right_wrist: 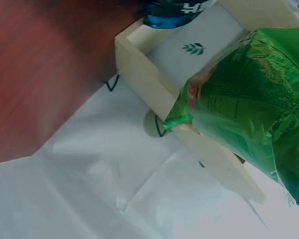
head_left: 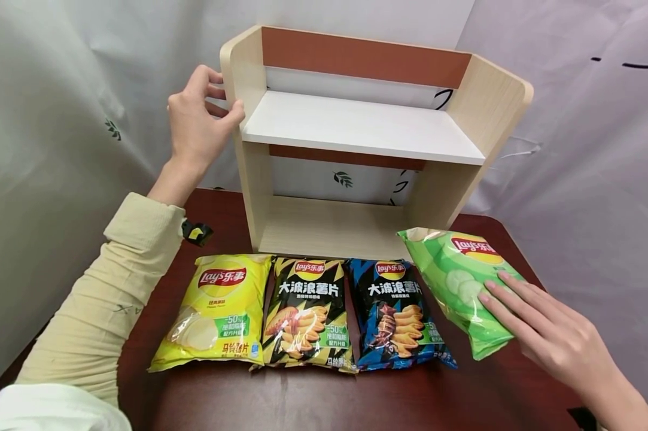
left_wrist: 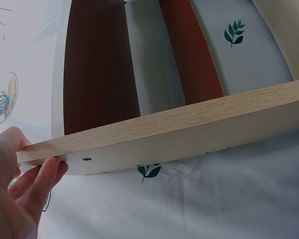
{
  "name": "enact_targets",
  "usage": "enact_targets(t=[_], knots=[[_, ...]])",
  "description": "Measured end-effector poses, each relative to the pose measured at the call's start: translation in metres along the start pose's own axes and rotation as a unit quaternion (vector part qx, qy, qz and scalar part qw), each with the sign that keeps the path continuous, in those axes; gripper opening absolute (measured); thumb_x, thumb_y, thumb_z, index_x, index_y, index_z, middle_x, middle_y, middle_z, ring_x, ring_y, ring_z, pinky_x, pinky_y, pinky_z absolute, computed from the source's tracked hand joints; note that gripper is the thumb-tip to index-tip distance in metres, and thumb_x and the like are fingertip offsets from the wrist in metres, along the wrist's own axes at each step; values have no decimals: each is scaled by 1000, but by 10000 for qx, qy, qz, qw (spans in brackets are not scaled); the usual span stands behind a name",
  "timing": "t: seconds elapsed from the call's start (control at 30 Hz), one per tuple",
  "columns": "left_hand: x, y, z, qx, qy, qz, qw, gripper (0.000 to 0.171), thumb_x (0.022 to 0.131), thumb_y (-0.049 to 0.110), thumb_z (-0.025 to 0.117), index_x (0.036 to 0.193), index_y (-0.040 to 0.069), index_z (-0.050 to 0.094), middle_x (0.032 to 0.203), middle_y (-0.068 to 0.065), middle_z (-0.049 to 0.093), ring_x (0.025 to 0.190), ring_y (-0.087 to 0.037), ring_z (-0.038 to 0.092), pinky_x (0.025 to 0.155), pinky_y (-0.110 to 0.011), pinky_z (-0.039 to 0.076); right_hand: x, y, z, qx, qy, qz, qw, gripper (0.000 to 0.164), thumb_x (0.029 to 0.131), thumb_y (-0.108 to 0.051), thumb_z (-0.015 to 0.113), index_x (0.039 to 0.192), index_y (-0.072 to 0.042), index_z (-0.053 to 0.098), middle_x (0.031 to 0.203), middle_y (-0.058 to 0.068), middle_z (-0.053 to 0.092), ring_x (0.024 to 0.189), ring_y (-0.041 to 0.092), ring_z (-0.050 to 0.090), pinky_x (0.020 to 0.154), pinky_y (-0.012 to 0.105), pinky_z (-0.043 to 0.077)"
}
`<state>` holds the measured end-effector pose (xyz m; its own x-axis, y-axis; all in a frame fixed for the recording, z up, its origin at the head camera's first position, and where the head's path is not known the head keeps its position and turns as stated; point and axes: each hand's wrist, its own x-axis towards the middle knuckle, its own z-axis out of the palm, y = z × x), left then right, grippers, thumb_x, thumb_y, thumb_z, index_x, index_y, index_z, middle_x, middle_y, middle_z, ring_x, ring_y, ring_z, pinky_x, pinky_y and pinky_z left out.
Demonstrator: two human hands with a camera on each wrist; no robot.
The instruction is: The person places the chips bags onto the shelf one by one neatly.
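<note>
The green bag is at the right, tilted, its long axis slanting from far left to near right. Its logo end points far, its face turns up toward the head view, and its far left corner reaches in front of the rack. The right wrist view shows its back.

The right hand lies across the bag's near right part, so most of the bag extends far and left of the grip. The grip is clamped on the bag: long, nearly straight fingers on the face, thumb hidden. That forearm enters from the near right.

The left hand pinches the rack's left side panel, thumb inside and fingers outside, its forearm rising from the near left.

3 more bags lie on the counter, left to right: yellow bag, black bag, blue bag.
</note>
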<state>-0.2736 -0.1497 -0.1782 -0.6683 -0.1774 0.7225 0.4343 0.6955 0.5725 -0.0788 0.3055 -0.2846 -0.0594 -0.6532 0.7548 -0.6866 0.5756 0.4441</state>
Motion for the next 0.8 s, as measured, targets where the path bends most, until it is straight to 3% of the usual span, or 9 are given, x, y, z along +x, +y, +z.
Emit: enact_targets(t=[0.23,0.53,0.8], knots=[[0,-1,0,2,-1,20,10000,33,79,32,55,104,10,56,97,-5,70,75,-21,68,72,-29,56,17,1,6,-63,515,-161,9985,33,87,4,43,105,-7,67,99,14,69,96,27,65,94,39,46],[1,-2,-1,26,-12,27,10000,34,79,32,55,104,10,55,98,-5,70,74,-20,68,72,-29,56,29,2,8,-67,731,-198,9971,23,90,-8,49,102,-7,68,97,16,69,93,31,65,89,43,49],[0,-2,-2,54,4,80,10000,36,79,34,55,106,10,55,99,-5,70,77,-23,68,74,-31,56,46,3,13,-170,1319,-325,9906,23,86,1,52,98,-6,70,92,15,71,88,31,66,81,47,51]])
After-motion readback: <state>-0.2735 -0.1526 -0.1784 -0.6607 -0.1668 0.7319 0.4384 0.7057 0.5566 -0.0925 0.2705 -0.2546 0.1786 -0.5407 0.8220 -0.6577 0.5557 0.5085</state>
